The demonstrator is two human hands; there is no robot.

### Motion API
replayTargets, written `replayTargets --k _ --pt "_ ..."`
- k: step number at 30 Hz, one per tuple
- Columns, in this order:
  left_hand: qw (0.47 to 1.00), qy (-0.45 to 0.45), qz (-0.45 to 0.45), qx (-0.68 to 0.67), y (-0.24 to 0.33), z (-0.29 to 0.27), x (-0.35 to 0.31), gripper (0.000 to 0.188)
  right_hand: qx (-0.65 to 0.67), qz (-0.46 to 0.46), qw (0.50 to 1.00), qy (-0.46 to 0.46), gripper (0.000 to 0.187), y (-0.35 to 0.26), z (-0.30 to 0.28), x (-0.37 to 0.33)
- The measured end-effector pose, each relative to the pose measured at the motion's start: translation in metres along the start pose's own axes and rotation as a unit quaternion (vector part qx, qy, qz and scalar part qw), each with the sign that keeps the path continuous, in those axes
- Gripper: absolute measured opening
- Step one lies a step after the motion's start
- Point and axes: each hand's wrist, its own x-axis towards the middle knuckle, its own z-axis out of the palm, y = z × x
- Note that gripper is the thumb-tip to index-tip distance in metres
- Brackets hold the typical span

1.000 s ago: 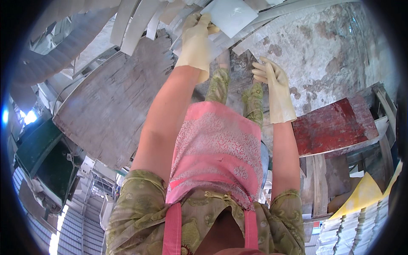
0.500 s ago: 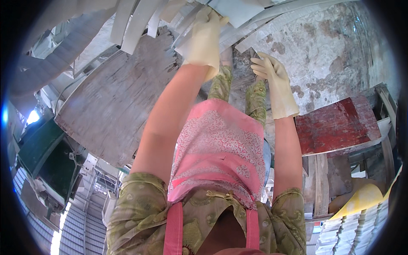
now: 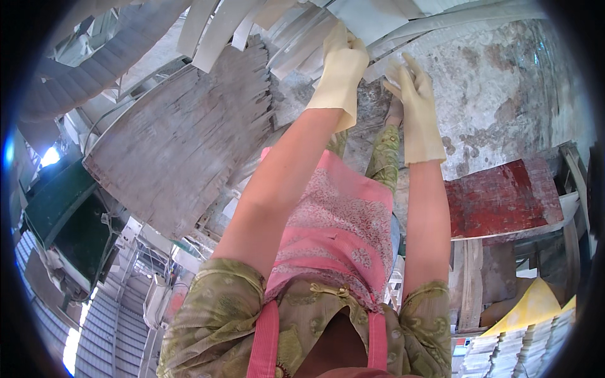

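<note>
Both my hands wear cream rubber gloves and reach out to the top of the view. My left hand (image 3: 345,55) has its fingers curled at the edge of a layered pile of pale grey strips (image 3: 302,47); what lies in its grasp is hidden. To its right, my right hand (image 3: 414,88) holds its fingers apart, above the stained grey floor (image 3: 491,75). A blurred pale patch shows by its fingertips, too unclear to name. Just beyond my left hand lies a flat whitish sheet (image 3: 368,22).
A worn wooden board (image 3: 183,138) with a ragged edge lies at left, several pale slats (image 3: 217,34) over its far end. A red-painted board (image 3: 504,198) rests on a wooden frame at right. Near right are stacked white pieces (image 3: 510,353) under a yellow sheet (image 3: 526,309).
My left hand has moved right and slightly nearer, closer to my right hand. My right hand has shifted a little right and outward, its fingers pointing more upward in view.
</note>
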Motion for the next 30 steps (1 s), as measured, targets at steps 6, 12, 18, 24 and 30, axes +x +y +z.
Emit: replayTargets --k 6,12,18,24,30 --pt "0.993 -0.055 -0.049 -0.095 0.006 -0.016 -0.005 0.033 0.037 -0.043 0.998 0.001 0.06 -0.017 0.034 0.033" --pt "0.999 -0.039 -0.015 -0.007 -0.008 -0.045 0.009 0.035 0.024 -0.068 0.996 -0.048 0.06 -0.015 0.049 0.048" --pt "0.961 0.035 0.206 0.183 -0.026 -0.088 0.023 0.028 -0.134 -0.087 0.987 -0.007 0.072 -0.007 0.057 0.051" --pt "0.937 -0.002 0.212 0.278 -0.009 -0.077 0.015 0.026 -0.074 -0.019 0.996 -0.043 0.074 -0.021 0.035 0.047" --pt "0.972 -0.042 0.131 0.188 -0.017 -0.079 0.012 0.026 -0.114 -0.042 0.992 -0.044 0.066 -0.026 0.028 0.046"
